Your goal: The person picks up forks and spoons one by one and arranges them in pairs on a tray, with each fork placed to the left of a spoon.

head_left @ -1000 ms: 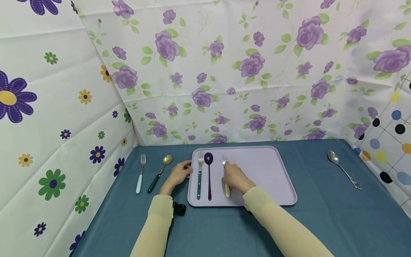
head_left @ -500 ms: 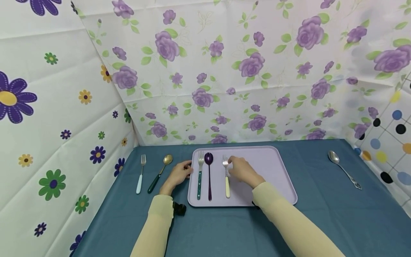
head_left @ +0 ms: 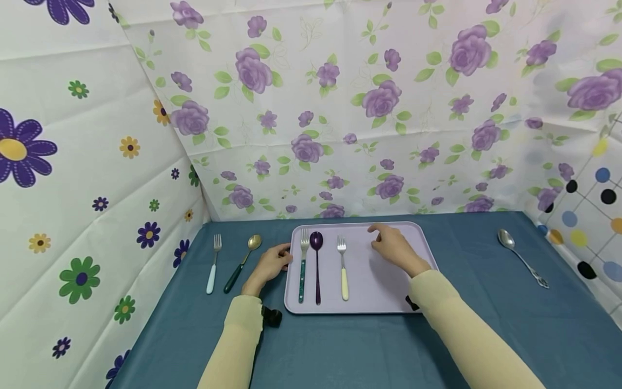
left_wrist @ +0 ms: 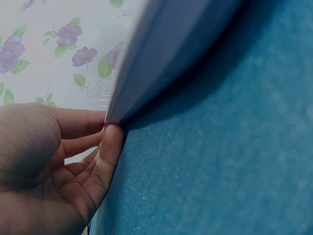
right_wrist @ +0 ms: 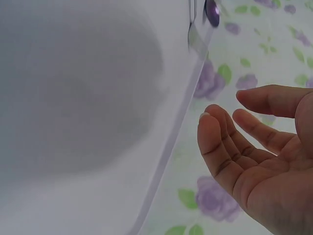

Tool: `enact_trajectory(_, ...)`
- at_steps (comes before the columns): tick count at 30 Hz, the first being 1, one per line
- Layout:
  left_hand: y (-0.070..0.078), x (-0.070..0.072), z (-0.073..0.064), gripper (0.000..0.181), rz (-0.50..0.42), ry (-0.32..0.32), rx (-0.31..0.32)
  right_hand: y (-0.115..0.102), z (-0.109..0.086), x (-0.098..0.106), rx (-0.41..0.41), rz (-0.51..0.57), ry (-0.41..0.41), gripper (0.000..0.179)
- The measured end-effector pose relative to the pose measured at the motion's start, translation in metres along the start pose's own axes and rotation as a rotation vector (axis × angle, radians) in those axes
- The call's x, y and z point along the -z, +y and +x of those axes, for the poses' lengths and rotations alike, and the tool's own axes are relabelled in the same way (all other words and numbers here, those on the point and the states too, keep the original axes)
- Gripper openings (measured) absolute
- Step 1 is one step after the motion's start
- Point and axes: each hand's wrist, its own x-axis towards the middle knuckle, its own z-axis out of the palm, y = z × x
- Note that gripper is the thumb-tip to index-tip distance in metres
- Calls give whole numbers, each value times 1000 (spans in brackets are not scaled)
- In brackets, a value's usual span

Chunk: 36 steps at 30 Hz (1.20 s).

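Head view, fingers of right hand (head_left: 396, 247) curving loosely, thumb apart, hovering over lilac tray (head_left: 379, 289), fingers of left hand (head_left: 269, 263) pinching its left rim, yellow-handled fork (head_left: 344, 275) lying on tray, right of purple spoon (head_left: 317, 265), silver spoon (head_left: 524, 262) resting far right on blue surface (head_left: 350, 348).

The head view is evenly bright; in the right wrist's, soft shadow (right_wrist: 93, 93) dims the tray (right_wrist: 88, 208).
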Motion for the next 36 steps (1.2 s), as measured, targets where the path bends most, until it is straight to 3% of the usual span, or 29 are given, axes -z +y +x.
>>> enact_trajectory(20,1,1,0,48,-6,-8,10,58,-15,69,-63,37,-9,39)
enact_trajectory(36,2,1,0,48,-9,-3,9,97,-30,106,-131,89,27,40)
